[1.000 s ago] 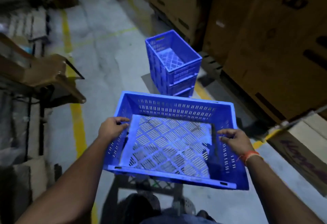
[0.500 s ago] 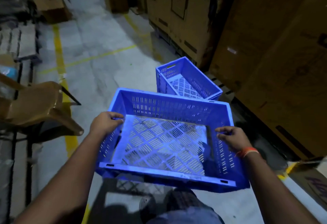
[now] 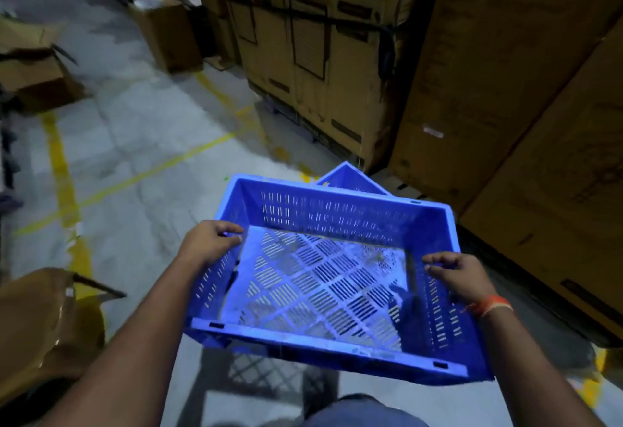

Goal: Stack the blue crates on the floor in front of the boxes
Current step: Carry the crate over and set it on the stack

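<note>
Carried crate (image 3: 323, 278): held above the floor (image 3: 141, 143), left hand (image 3: 210, 241) on its left wall, right hand (image 3: 458, 278) on its right wall. Second crate (image 3: 349, 180): directly behind, mostly hidden. Boxes (image 3: 505, 89): stacked right and beyond. Chair (image 3: 43, 322): lower left. Open carton (image 3: 37, 69): far left.

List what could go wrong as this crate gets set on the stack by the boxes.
1. The carried crate hides nearly all of the stacked crate; only a corner shows, so lining it up is partly blind and it may land skewed.
2. The left hand and right hand curl over the side rims; fingers could get pinched if it nests.
3. The cardboard boxes stand close and could catch a corner.
</note>
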`<action>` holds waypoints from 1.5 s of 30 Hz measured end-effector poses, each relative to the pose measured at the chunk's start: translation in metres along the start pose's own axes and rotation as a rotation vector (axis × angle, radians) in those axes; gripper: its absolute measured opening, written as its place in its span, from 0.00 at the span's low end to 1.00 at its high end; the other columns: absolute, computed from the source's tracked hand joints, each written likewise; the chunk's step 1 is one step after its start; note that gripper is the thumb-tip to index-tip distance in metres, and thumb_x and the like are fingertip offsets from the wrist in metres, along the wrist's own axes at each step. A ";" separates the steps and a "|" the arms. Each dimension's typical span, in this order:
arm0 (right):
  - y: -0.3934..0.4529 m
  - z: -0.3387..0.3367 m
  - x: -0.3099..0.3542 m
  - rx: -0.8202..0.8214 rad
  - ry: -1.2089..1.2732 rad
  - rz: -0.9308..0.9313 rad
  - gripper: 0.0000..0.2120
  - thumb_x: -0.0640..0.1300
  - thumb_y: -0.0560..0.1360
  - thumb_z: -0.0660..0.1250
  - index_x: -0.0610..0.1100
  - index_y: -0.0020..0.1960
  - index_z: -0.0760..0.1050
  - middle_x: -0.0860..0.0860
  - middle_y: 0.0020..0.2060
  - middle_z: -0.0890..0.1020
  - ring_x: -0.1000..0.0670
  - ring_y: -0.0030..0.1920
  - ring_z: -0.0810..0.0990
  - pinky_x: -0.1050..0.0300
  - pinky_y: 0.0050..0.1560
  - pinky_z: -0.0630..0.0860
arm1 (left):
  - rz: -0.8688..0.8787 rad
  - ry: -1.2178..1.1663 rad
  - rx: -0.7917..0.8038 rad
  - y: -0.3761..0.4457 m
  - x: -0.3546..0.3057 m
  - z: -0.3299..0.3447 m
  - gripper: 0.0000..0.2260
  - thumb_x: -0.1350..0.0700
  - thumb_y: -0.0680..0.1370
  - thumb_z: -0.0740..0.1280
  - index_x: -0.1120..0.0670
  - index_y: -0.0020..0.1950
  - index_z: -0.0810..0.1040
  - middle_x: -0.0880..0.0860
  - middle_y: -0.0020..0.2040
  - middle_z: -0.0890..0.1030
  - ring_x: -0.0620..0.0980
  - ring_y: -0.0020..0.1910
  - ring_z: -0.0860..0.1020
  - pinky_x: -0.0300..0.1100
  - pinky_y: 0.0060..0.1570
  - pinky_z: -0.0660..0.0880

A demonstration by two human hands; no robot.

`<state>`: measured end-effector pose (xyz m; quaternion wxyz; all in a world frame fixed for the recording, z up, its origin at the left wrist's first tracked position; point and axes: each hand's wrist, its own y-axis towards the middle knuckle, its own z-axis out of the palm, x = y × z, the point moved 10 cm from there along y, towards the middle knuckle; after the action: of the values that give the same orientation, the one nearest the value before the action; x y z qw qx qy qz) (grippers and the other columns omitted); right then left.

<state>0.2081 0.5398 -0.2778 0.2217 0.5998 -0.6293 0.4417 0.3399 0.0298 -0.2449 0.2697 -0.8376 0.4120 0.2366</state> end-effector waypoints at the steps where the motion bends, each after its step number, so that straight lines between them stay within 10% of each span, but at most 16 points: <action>1: 0.010 0.007 0.008 0.000 0.015 0.011 0.07 0.36 0.73 0.72 0.46 0.46 0.83 0.45 0.26 0.76 0.53 0.17 0.65 0.61 0.19 0.66 | 0.002 0.006 -0.002 0.019 0.000 -0.005 0.09 0.56 0.73 0.74 0.48 0.53 0.86 0.54 0.43 0.85 0.46 0.26 0.73 0.40 0.38 0.70; 16: 0.081 0.057 -0.004 -0.387 0.092 0.269 0.09 0.35 0.71 0.74 0.48 0.45 0.84 0.49 0.27 0.79 0.59 0.18 0.68 0.66 0.21 0.66 | 0.308 0.093 0.250 0.279 -0.090 0.042 0.09 0.52 0.73 0.75 0.46 0.52 0.86 0.51 0.42 0.85 0.52 0.44 0.82 0.43 0.48 0.75; 28: 0.072 0.075 -0.041 -0.637 0.139 0.481 0.12 0.34 0.70 0.74 0.51 0.45 0.83 0.49 0.42 0.86 0.43 0.47 0.84 0.58 0.47 0.76 | 0.599 0.190 0.469 0.383 -0.224 0.152 0.10 0.54 0.74 0.72 0.45 0.54 0.85 0.50 0.40 0.84 0.50 0.41 0.81 0.40 0.40 0.70; 38: 0.189 0.034 -0.031 -0.562 0.050 0.434 0.14 0.35 0.69 0.74 0.55 0.45 0.81 0.50 0.45 0.86 0.49 0.48 0.83 0.54 0.55 0.77 | 0.513 0.249 0.377 0.461 -0.214 0.207 0.14 0.56 0.73 0.72 0.44 0.57 0.84 0.52 0.45 0.86 0.55 0.42 0.82 0.46 0.45 0.76; 45: 0.226 0.013 -0.051 -0.454 -0.200 0.505 0.10 0.37 0.68 0.70 0.48 0.44 0.85 0.50 0.33 0.82 0.48 0.36 0.80 0.61 0.42 0.72 | 0.465 0.291 0.345 0.458 -0.213 0.224 0.13 0.55 0.73 0.72 0.43 0.56 0.84 0.49 0.41 0.83 0.55 0.41 0.81 0.46 0.45 0.75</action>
<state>0.0062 0.5324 -0.3910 0.1706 0.4008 -0.8586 0.2704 -0.1905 0.0585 -0.3977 0.2848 -0.6881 0.6604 0.0965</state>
